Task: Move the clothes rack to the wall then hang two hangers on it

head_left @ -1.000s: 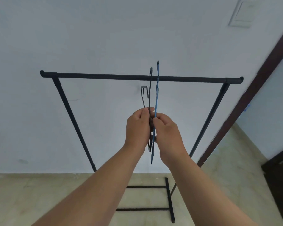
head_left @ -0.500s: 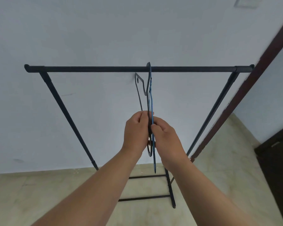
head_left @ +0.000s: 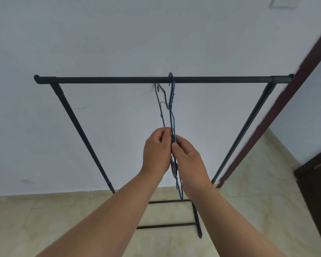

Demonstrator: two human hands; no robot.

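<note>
Clothes rack (head_left: 119,80): matte black round tubing, slanted legs, standing against a pale wall (head_left: 100,34) on a beige tiled floor (head_left: 44,219). Two thin hangers, one black (head_left: 160,101) and one blue (head_left: 173,123), hooked mid-rail. Left hand (head_left: 157,151) and right hand (head_left: 188,160) pinch their lower parts. Dark brown door frame (head_left: 285,101) at right.

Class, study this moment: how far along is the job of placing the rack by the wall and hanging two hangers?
Done: the clothes rack stands against the wall. In hand: the hooks sit over its bar, while the left hand and right hand grip the black hanger and blue hanger. Left: letting go.
</note>
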